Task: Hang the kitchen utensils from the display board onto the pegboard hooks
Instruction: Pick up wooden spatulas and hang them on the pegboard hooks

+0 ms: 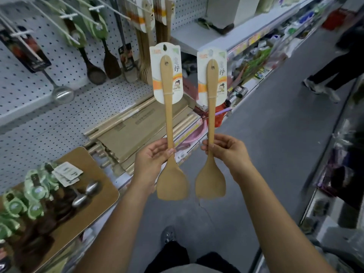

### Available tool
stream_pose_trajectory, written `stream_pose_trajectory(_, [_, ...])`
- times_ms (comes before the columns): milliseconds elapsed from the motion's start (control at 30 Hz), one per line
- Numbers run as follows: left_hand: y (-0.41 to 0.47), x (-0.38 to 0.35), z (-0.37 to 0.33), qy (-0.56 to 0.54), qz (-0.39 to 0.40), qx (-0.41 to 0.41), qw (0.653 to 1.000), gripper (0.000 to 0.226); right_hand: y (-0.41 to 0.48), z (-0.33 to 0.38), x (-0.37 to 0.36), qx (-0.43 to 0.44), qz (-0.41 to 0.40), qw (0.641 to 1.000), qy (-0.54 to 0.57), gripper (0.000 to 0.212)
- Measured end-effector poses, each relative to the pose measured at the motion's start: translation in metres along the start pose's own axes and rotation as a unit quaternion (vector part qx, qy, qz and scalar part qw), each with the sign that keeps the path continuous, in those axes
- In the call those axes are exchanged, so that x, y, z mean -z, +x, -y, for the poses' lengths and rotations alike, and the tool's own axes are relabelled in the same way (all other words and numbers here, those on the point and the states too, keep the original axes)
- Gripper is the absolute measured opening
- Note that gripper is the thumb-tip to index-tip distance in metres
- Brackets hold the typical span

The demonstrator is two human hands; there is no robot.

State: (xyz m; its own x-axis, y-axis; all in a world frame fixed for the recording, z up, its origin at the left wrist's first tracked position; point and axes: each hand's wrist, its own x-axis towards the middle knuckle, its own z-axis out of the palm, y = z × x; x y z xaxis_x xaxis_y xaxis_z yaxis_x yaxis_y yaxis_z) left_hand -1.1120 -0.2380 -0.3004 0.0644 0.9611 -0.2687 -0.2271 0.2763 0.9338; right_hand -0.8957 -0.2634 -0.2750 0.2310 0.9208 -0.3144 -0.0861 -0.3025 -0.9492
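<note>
I hold two wooden spatulas upright, blades down, each tied to a white label card at its handle top. My left hand (152, 157) pinches the neck of the left spatula (169, 119). My right hand (226, 152) grips the neck of the right spatula (211, 123). The white pegboard (65, 62) rises at the left, with long white hooks (49, 18) carrying dark ladles, steel ladles and more wooden spatulas (145, 18). The brown display board (92, 170) lies at the lower left with several green-carded and steel utensils on it.
Flat cardboard boxes (137, 131) lie stacked on the low shelf under the pegboard. The grey aisle floor (275, 144) runs ahead between goods shelves. Another person's legs (331, 75) stand at the far right. My own shoe shows below.
</note>
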Motion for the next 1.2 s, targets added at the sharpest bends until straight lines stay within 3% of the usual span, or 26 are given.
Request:
stream_pose_trajectory(400, [0.082,-0.043,-0.01,-0.011,-0.067,-0.013,0.998,0.028,0.11,0.039,0.016,0.014,0.08,0.997,0.015,0.024])
stream_pose_trajectory(800, [0.121,-0.148,-0.015,-0.014,-0.239,-0.062,0.969,0.021,0.235,0.082,0.072,0.03,0.242,0.97,-0.024,0.018])
stream_pose_trajectory(967, [0.133,-0.171,-0.014,-0.032,-0.274,-0.072,0.958,0.018,0.263,0.094,0.082,0.018,0.254,0.967,-0.013,0.023])
stream_pose_trajectory(1200, [0.181,-0.182,-0.01,-0.038,-0.265,-0.067,0.961,0.018,0.311,0.109,0.078,0.023,0.245,0.968,-0.049,0.02])
